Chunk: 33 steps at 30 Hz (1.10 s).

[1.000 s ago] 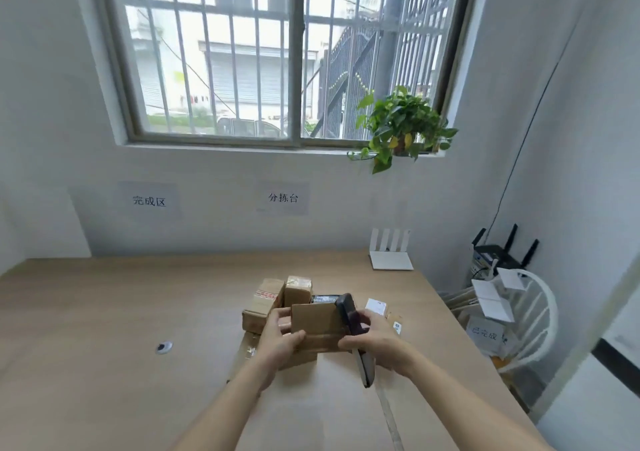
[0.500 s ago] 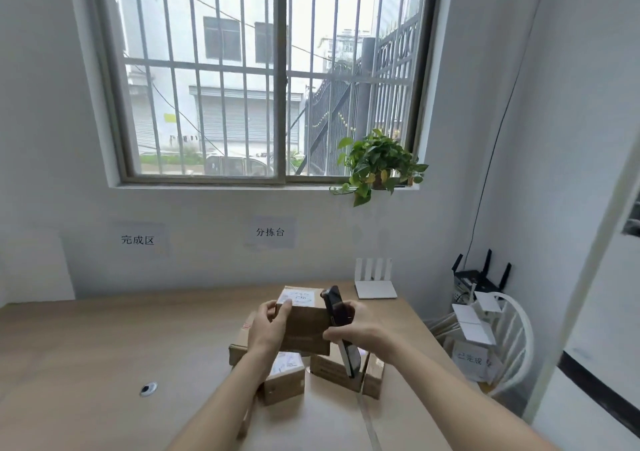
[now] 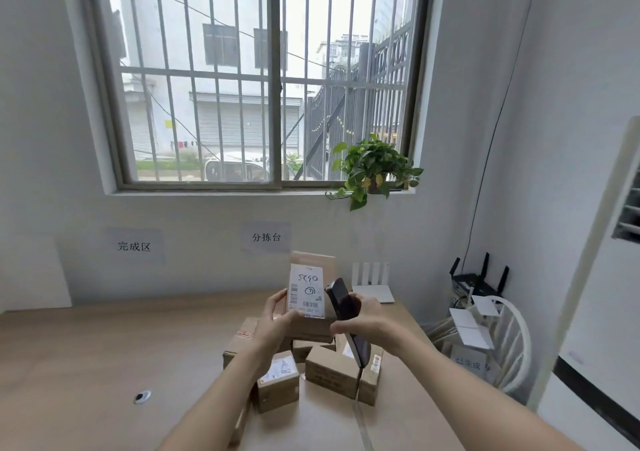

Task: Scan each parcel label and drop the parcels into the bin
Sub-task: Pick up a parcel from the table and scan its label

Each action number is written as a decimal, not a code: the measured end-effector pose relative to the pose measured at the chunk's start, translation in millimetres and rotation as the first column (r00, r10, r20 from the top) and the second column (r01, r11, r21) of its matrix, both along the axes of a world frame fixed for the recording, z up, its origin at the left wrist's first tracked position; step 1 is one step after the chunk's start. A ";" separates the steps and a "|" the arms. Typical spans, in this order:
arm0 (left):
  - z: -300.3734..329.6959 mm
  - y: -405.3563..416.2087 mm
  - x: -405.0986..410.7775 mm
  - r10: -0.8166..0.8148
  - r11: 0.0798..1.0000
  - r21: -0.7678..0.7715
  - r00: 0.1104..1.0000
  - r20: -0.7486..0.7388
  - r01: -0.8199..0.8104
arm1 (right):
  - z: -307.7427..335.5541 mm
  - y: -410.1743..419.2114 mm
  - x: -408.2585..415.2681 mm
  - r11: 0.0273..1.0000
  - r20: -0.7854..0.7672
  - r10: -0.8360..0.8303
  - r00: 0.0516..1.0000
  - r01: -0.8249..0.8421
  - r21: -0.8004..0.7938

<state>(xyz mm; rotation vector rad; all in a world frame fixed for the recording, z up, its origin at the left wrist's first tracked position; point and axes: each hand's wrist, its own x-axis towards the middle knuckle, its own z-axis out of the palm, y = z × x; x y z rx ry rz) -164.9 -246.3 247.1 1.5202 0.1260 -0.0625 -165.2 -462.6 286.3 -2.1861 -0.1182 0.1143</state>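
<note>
Brown cardboard parcel (image 3: 313, 298) with a white printed label (image 3: 306, 291) is gripped upright by the left hand (image 3: 277, 326) above the wooden table (image 3: 86, 357), while the right hand (image 3: 369, 322) clasps a black handheld scanner (image 3: 343, 307) just beside it.

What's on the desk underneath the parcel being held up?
Below the held parcel lie several more cardboard parcels on the desk, some with labels facing up. The left hand and right hand cover part of the pile, so an exact count isn't possible.
</note>
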 end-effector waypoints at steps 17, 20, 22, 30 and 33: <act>6.1 -0.8 -2.1 -0.005 0.971 0.238 0.993 0.115 -0.023 | 25.0 -18.5 6.4 0.900 0.123 0.131 0.984 -0.066 -0.431; 4.0 8.0 -3.9 0.035 0.944 0.319 0.989 0.142 -0.079 | 42.3 -24.7 4.7 0.820 0.152 0.172 0.973 -0.056 -0.569; -0.3 14.2 -1.8 0.053 0.935 0.339 0.988 0.148 -0.101 | 49.8 -27.1 5.9 0.791 0.174 0.209 0.962 -0.061 -0.609; 0.0 26.1 -4.8 0.110 0.912 0.376 0.981 0.160 -0.164 | 58.6 -22.8 8.5 0.773 0.268 0.268 0.925 -0.041 -0.633; 3.8 30.2 -7.4 0.149 0.913 0.357 0.976 0.159 -0.197 | 60.6 -22.9 9.9 0.771 0.281 0.289 0.915 -0.048 -0.635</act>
